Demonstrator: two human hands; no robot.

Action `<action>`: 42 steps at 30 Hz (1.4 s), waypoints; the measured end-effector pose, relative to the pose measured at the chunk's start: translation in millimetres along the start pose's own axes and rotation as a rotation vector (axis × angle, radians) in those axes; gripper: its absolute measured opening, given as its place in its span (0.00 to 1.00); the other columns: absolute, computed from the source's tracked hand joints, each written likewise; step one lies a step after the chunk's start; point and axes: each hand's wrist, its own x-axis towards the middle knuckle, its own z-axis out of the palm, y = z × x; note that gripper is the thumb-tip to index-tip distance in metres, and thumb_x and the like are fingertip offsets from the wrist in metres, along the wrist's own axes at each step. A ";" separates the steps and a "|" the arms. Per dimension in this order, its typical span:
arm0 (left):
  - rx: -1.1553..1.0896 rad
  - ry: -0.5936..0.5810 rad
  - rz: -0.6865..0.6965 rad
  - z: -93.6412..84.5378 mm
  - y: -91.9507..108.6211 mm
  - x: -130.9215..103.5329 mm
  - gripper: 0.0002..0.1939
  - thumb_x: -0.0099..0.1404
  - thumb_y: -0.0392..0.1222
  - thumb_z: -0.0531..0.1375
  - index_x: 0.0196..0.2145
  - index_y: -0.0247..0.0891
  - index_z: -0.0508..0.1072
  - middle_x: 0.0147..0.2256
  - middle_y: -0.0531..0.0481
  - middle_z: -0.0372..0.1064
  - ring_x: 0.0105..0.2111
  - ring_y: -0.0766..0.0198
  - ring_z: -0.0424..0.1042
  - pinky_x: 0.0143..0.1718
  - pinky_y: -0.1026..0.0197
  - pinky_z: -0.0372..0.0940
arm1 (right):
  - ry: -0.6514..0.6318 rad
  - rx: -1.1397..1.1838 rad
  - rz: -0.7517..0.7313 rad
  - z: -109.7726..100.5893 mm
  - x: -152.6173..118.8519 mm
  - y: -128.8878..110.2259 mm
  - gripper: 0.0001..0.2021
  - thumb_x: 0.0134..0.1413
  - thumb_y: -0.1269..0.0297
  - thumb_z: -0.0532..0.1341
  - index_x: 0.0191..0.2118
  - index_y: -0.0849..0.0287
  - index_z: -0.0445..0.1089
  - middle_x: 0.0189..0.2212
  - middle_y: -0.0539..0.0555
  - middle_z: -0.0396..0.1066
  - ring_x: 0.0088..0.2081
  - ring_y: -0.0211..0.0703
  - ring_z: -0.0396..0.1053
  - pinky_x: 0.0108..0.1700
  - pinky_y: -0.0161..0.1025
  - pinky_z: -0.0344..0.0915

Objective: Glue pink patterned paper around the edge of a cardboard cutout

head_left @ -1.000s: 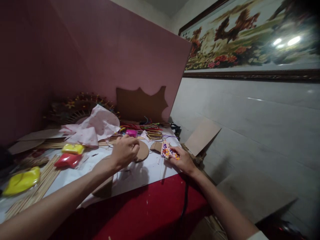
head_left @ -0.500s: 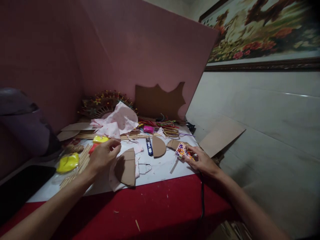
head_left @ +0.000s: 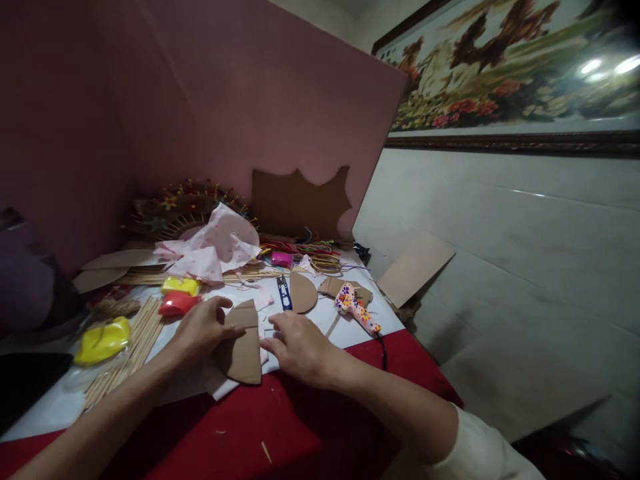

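Brown, curve-sided flat cardboard piece [head_left: 245, 353] between our two hands, near the front of the white-covered worktop [head_left: 386, 318].
Our left hand [head_left: 203, 331] reaches over its curved side, thumb and loosely curled fingers parted; whether the thumb touches, we cannot tell. Our right hand [head_left: 303, 350] is half-curled just beside the straight edge, thumb and forefinger apart, with no clear grip on anything. We judge the board light, dry and fairly stiff, likely to bend at the line across its upper part, so we would pinch it by opposite edges below there. Beyond lie blue-handled metal snips [head_left: 284, 293], a half-round brown cardboard piece [head_left: 303, 293] and a flower-patterned glue gun [head_left: 357, 309]; leftward, a red plastic-wrapped packet [head_left: 179, 303] and thin pale wooden sticks [head_left: 127, 353].
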 end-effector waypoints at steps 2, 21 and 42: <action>-0.118 -0.045 0.028 -1.1 3.8 -3.1 0.20 0.40 0.44 0.66 0.32 0.35 0.72 0.26 0.48 0.71 0.28 0.53 0.70 0.28 0.58 0.62 | -0.033 0.096 0.056 6.4 11.8 5.3 0.15 0.51 0.56 0.62 0.39 0.63 0.68 0.33 0.57 0.70 0.35 0.46 0.67 0.34 0.38 0.60; -1.089 -0.205 0.015 -12.2 42.9 -37.1 0.25 0.49 0.31 0.67 0.45 0.44 0.70 0.34 0.49 0.77 0.31 0.60 0.75 0.32 0.63 0.70 | -0.009 0.946 -0.093 2.4 18.4 19.5 0.11 0.42 0.60 0.65 0.33 0.60 0.71 0.26 0.47 0.64 0.27 0.37 0.60 0.30 0.33 0.58; -1.043 -0.372 0.167 1.4 41.1 -45.7 0.08 0.53 0.37 0.65 0.33 0.36 0.79 0.32 0.48 0.76 0.33 0.62 0.71 0.37 0.64 0.64 | 0.120 0.738 -0.172 8.7 9.8 28.7 0.12 0.46 0.64 0.64 0.20 0.60 0.61 0.20 0.45 0.51 0.24 0.34 0.48 0.26 0.33 0.47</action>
